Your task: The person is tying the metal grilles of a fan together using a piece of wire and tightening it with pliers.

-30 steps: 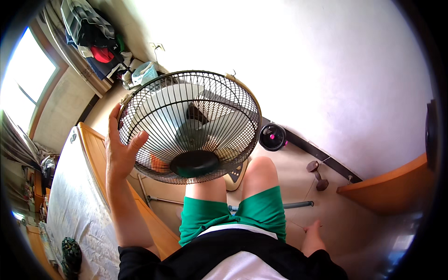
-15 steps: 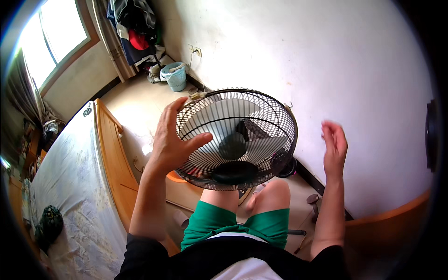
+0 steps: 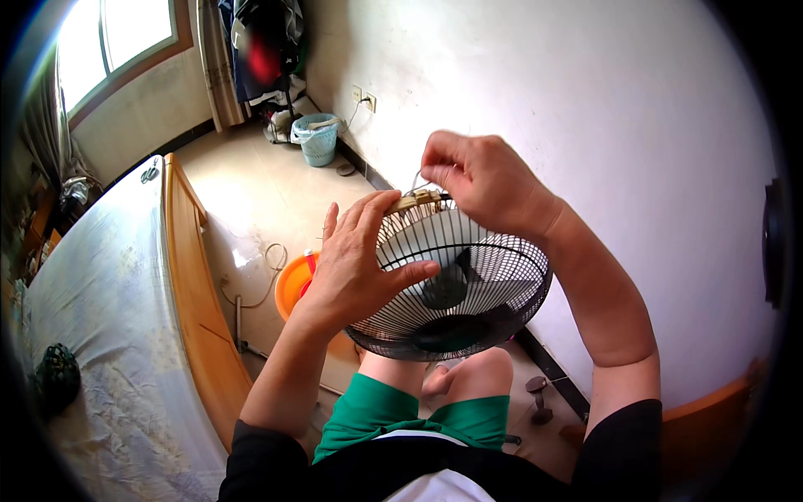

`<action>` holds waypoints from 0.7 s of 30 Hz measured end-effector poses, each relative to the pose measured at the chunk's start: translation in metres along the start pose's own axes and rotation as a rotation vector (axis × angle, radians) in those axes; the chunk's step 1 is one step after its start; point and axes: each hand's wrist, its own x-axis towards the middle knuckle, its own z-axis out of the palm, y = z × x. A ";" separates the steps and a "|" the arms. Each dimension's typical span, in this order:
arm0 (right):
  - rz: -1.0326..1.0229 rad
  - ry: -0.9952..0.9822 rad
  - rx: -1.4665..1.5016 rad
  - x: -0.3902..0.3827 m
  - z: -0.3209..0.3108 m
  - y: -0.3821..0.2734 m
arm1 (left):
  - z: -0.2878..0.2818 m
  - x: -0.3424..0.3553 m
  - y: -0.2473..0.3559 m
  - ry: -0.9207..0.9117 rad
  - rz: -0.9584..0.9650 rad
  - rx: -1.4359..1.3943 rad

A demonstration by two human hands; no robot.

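A fan head with a black wire guard and pale blades is tilted above my lap. My left hand grips its left side, thumb across the front wires and fingers over the rim. At the top of the rim sits a beige fitting. Close above that, my right hand is closed in a pinch at a thin, pale bent wire. The right fingertips partly hide the wire's end, and what it joins to is unclear.
Left stands a bed with a wooden side board. An orange basin is on the floor behind my left hand. A blue basket is by the far wall; a dumbbell lies at the right wall's foot.
My right hand has moved left and up from beside the wall to the top of the fan's rim, closing on the wire. In the picture, the fan and my left hand have shifted slightly right.
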 end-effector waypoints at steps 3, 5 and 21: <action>0.025 -0.009 0.091 0.014 -0.002 0.000 | -0.004 0.005 -0.004 -0.022 -0.023 -0.074; 0.037 -0.044 0.032 0.020 -0.003 -0.002 | -0.007 0.013 -0.005 0.006 -0.022 -0.184; 0.140 -0.211 0.001 0.004 -0.028 -0.019 | -0.036 0.077 -0.019 -0.363 -0.134 -0.564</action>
